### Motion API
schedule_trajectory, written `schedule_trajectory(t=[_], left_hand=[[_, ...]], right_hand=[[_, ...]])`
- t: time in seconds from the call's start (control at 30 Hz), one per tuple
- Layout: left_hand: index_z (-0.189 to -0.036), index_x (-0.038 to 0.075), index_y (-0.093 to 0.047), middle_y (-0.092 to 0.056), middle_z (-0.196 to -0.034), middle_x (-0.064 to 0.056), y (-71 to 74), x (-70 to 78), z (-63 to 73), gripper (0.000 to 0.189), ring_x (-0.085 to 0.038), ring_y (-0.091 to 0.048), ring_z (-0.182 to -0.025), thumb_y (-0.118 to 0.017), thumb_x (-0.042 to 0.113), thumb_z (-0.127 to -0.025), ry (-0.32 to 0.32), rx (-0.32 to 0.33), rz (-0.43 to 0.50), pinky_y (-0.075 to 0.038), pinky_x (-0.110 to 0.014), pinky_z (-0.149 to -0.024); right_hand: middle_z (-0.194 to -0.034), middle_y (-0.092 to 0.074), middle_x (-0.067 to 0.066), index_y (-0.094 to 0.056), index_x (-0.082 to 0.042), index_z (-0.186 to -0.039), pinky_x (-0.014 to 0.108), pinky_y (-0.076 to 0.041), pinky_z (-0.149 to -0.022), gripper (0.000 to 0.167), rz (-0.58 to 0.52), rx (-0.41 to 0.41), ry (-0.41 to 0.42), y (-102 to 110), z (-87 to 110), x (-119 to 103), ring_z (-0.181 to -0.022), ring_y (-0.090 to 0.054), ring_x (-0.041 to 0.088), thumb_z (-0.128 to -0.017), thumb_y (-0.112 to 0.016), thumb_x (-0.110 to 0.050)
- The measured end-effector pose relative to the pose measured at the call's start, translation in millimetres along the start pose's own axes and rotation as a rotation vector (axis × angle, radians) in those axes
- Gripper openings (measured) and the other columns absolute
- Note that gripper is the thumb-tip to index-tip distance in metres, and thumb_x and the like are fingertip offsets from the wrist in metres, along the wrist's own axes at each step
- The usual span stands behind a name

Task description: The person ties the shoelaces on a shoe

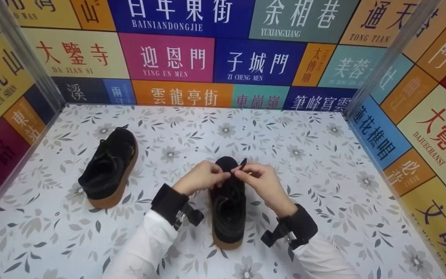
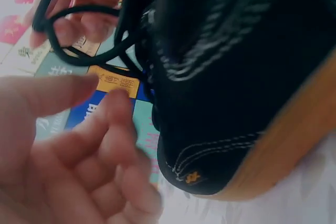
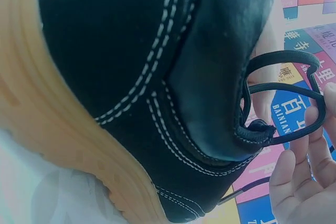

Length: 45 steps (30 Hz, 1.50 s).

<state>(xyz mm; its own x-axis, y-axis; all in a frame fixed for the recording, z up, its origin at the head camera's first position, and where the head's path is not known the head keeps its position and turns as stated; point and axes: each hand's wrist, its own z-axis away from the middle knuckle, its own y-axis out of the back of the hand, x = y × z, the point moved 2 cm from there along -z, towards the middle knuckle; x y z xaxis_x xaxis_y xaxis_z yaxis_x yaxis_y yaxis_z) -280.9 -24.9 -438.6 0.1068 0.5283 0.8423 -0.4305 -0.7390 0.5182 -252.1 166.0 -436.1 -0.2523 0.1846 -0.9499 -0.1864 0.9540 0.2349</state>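
Observation:
A black low shoe [image 1: 229, 234] with a tan sole stands on the table, toe pointing away from me. Over its front, my right hand [image 1: 261, 182] pinches the black shoelace [image 3: 286, 56], which loops out from the shoe in the right wrist view. Part of the lace sticks up above the right fingers in the head view. My left hand [image 1: 201, 178] is close beside the laces, fingers bent. In the left wrist view its thumb and index finger stand slightly apart with nothing visible between them. White stitching runs along the shoe's side.
A matching black shoe [image 1: 124, 143] stands to the left, also toe away, its lace over the top. The white tablecloth [image 1: 168, 131] has grey flowers and leaves. Colourful panels with lettering [image 1: 172, 58] enclose the back and sides, with clear corner posts [image 1: 39, 58].

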Motion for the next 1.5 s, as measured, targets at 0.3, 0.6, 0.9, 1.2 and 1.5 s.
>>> schedule_trajectory(t=[0.3, 0.6, 0.9, 1.2, 1.5], left_hand=[[-0.058, 0.015, -0.061, -0.052, -0.051, 0.005, 4.2, -4.3, -17.9, 0.04, -0.007, -0.04, -0.043, -0.067, 0.036, -0.092, 0.118, -0.241, 0.029, -0.03, -0.021, -0.04], [-0.062, 0.015, -0.066, -0.055, -0.053, 0.005, 1.7, -10.5, -23.6, 0.029, -0.006, -0.043, -0.044, -0.078, 0.032, -0.082, 0.164, -0.215, 0.077, -0.033, -0.019, -0.041], [-0.066, 0.013, -0.064, -0.055, -0.058, 0.005, -3.2, -19.4, -18.8, 0.027, -0.005, -0.044, -0.045, -0.073, 0.027, -0.089, 0.192, -0.125, 0.281, -0.034, -0.017, -0.041], [-0.077, 0.014, -0.064, -0.056, -0.071, 0.005, -7.1, -33.1, -10.1, 0.02, -0.007, -0.05, -0.061, -0.07, 0.023, -0.093, 0.161, -0.057, 0.547, -0.04, -0.016, -0.049], [-0.092, 0.01, -0.068, -0.069, -0.083, 0.003, -2.5, -44.7, 7.1, 0.005, -0.008, -0.058, -0.07, -0.068, 0.013, -0.096, 0.013, 0.013, 0.725, -0.048, -0.017, -0.057]], right_hand=[[-0.102, -0.076, 0.017, -0.077, 0.002, -0.096, 0.02, -0.053, -0.083, 0.013, 0.029, -0.008, 0.041, 0.0, -0.4, 1.2, -0.094, -0.068, 0.009, -0.094, -0.071, -0.01], [-0.104, -0.076, 0.017, -0.077, 0.002, -0.097, 0.019, -0.053, -0.085, 0.014, 0.039, -0.006, 0.029, -0.6, -1.3, 2.8, -0.095, -0.069, 0.008, -0.093, -0.071, -0.01], [-0.101, -0.077, 0.012, -0.077, 0.002, -0.097, 0.019, -0.054, -0.079, 0.012, 0.011, 0.05, -0.012, -0.6, -1.3, 4.6, -0.091, -0.067, 0.007, -0.092, -0.072, -0.008], [-0.098, -0.077, 0.008, -0.076, 0.003, -0.096, 0.021, -0.056, -0.076, 0.012, -0.016, 0.066, -0.034, -1.6, -0.8, 4.7, -0.085, -0.067, 0.007, -0.092, -0.072, -0.008], [-0.09, -0.074, -0.008, -0.076, 0.006, -0.101, 0.021, -0.055, -0.073, 0.015, -0.047, 0.077, -0.036, 1.6, 1.4, 5.2, -0.079, -0.064, 0.007, -0.093, -0.071, -0.006]])
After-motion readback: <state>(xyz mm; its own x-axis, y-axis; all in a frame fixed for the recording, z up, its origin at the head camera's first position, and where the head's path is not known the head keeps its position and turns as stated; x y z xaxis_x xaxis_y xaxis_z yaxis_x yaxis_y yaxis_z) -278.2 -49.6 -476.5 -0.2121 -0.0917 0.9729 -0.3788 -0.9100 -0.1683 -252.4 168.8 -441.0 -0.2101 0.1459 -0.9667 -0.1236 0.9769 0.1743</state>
